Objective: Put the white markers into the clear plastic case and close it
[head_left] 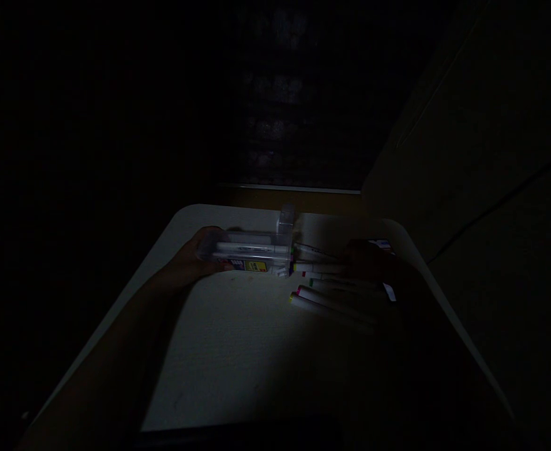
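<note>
My left hand [205, 250] is wrapped around the closed end of a clear plastic marker case [256, 238], which lies on its side above the table. White markers [244, 248] and a yellow label [255, 266] show through its wall. The case's hinged lid [286, 219] stands open at the right end. My right hand [367, 260] is a dark shape to the right, its fingers lost in shadow. A yellow-tipped marker [320, 268] and another white marker [316, 253] run from the case's mouth toward it; whether it grips either is unclear.
Several loose markers lie right of the case, among them a pink-tipped one [325, 297] and a green-tipped one [331, 284]. A bright-edged flat object [390, 292] is partly hidden behind my right hand. The pale table [214, 351] has rounded far corners. Surroundings are very dark.
</note>
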Available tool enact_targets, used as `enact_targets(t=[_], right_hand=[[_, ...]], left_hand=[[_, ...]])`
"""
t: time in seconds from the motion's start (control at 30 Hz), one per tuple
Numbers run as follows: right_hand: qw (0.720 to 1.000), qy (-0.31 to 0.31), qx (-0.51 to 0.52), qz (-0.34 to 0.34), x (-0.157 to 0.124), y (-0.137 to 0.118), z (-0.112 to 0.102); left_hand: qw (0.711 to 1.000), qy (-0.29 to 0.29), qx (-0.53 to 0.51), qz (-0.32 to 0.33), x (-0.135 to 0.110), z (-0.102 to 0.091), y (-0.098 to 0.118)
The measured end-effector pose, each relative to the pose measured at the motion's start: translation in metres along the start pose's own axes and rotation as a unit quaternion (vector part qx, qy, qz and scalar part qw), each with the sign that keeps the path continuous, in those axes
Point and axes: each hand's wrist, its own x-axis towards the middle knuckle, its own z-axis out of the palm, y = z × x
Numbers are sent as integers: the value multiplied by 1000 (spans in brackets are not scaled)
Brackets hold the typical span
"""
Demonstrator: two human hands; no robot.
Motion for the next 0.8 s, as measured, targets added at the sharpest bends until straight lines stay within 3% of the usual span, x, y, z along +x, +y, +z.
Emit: enact_targets(t=[0.13, 0.27, 0.57, 0.8], right_hand=[[1000, -2, 0, -7, -1, 8, 0], [999, 44, 3, -17, 7, 6, 7], [985, 154, -34, -66, 21, -51, 61], [986, 142, -44, -76, 14, -52, 54]], left_hand=[[1000, -5, 2, 9, 0, 1, 4], [1000, 3, -2, 8, 0, 1, 3], [1000, 14, 1, 1, -1, 1, 2], [1000, 5, -5, -6, 1, 0, -1]])
